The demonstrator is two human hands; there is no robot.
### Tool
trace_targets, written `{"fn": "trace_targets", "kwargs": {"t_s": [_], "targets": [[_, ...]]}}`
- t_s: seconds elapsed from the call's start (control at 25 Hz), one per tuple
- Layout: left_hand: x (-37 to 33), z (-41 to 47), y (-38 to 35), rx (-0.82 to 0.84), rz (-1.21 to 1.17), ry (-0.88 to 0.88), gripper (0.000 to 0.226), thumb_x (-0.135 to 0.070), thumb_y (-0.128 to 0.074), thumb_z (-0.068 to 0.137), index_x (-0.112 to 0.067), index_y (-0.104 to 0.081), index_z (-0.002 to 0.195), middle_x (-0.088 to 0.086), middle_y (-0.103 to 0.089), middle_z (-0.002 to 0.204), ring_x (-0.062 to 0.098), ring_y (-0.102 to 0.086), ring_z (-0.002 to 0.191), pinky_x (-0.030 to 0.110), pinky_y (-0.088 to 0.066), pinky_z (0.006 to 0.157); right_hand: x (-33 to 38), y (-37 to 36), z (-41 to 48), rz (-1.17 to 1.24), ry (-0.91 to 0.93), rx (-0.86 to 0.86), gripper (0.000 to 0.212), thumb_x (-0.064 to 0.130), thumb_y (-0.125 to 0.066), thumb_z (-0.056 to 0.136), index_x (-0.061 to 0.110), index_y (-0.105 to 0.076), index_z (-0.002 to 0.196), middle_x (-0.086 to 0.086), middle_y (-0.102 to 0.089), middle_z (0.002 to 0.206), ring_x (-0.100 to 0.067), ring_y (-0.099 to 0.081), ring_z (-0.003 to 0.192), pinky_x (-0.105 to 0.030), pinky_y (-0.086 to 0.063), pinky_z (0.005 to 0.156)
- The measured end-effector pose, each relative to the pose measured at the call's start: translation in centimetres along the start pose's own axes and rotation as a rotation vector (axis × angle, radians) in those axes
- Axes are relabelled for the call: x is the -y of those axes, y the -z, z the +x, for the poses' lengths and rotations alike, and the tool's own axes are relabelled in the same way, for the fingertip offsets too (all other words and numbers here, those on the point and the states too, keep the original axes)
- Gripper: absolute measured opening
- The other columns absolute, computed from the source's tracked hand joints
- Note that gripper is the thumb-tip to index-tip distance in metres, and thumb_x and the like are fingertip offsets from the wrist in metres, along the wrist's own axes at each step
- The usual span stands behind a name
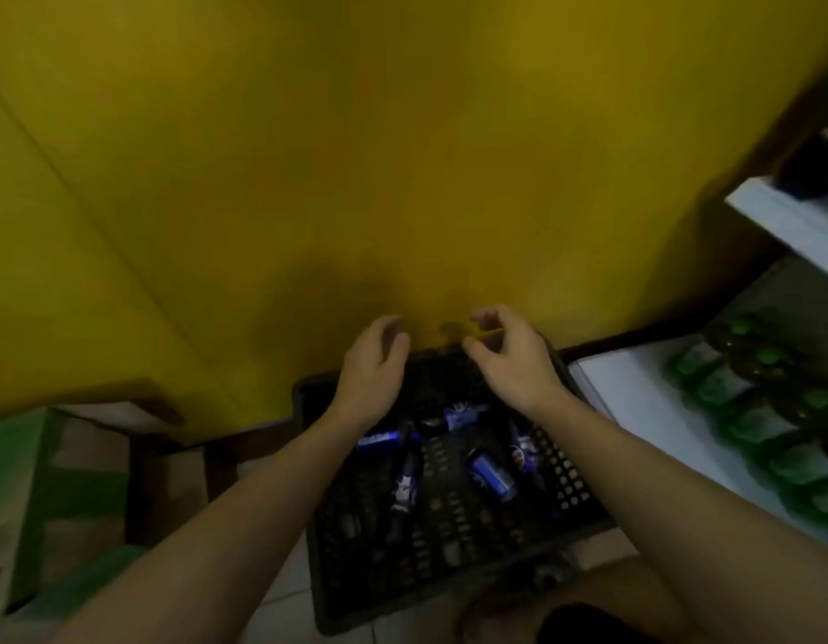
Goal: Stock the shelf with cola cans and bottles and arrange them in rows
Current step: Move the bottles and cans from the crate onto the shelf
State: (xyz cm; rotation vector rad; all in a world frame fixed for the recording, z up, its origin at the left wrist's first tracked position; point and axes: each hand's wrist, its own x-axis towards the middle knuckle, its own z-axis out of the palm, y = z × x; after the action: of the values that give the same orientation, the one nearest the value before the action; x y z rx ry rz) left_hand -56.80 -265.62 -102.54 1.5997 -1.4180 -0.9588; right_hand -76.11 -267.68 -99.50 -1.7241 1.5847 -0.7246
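- A yellow wall (403,155) is seen across the upper and middle view, with soft dark shadows cast low on it near the centre.
- A dark brown baseboard (635,339) is seen along the foot of the wall.
- Green-capped bottles (770,411) with green labels are lined up in close rows at the right edge; they are blurred, so the print cannot be read.
- A cardboard box (54,481) with green printed patches is seen at the lower left.
- A dark wooden piece (170,457), its kind not told, stands just beside the box.
- A pale tiled floor (282,611) is seen at the bottom.
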Motion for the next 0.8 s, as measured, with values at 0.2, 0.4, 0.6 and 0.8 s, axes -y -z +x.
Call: {"fn": "trace_targets", "kwargs": {"t_s": [0.2,0.4,0.6,0.8], "targets": [[8.8,2.7,-7.3,0.091,0.104,0.246,0.043,-0.032,-0.046,0.107,-0.017,-0.046,0.147,-0.004,-0.056,0.13,0.017,-0.055,0.123,0.027,-0.042,0.095,-11.3,-5.3,3.8,-0.006,-0.271,0.186,0.035,0.029,-0.066,0.095,0.024,-0.053,0.127,-0.003,-0.055,0.122,-0.019,-0.058,0.099,-0.034,-0.051,0.083],[17.9,1.6,-14.1,0.181,0.186,0.484,0.043,-0.021,-0.06,0.101,-0.006,-0.049,0.14,0.005,-0.061,0.13,0.022,-0.059,0.12,0.032,-0.047,0.096,-21.4,-9.7,4.4,-0.065,-0.531,0.403,0.05,0.031,-0.065,0.092,0.02,-0.046,0.137,-0.012,-0.044,0.14,-0.034,-0.053,0.119,-0.044,-0.048,0.1],[28.8,-0.9,-17.3,0.188,0.232,0.748,0.08,-0.044,-0.074,0.072,-0.009,-0.049,0.139,0.015,-0.066,0.124,0.03,-0.065,0.112,0.041,-0.052,0.097,-30.0,-13.1,4.2,-0.237,-0.597,0.608,0.085,0.03,-0.073,0.086,0.014,-0.026,0.155,-0.016,-0.031,0.157,-0.039,-0.038,0.139,-0.048,-0.039,0.112],[29.1,-1.4,-19.2,0.154,0.368,0.777,0.09,-0.02,-0.085,0.077,-0.013,-0.035,0.152,0.014,-0.06,0.136,0.03,-0.061,0.119,0.03,-0.044,0.097,-33.9,-16.0,6.3,-0.367,-0.548,0.737,0.099,0.03,-0.078,0.085,0.013,-0.012,0.158,-0.022,-0.029,0.157,-0.044,-0.037,0.139,-0.052,-0.04,0.11]]}}
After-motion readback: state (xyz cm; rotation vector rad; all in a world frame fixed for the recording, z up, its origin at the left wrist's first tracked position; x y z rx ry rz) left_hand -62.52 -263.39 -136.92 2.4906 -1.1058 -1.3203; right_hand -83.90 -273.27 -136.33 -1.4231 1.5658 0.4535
